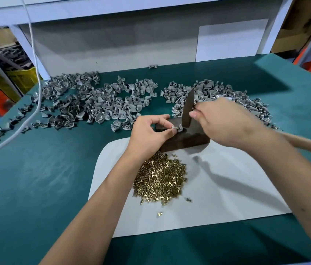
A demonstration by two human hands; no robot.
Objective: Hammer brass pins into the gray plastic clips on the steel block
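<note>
Pinching a gray clip (176,128) on the steel block (187,139), left hand (151,132) steadies it.
Right hand (221,121) grips the dark hammer (188,109), head down just beside the clip; brass pins (160,178) piled below the left wrist.

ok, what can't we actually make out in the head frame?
- Pin seating: the clip on the steel block is too small, partly covered by left hand fingers.
- Striking tool: motion-blurred; right hand hides its handle.
- Gray clip piles: pinned or not, too small.
- Right forearm: cut by frame edge.
</note>
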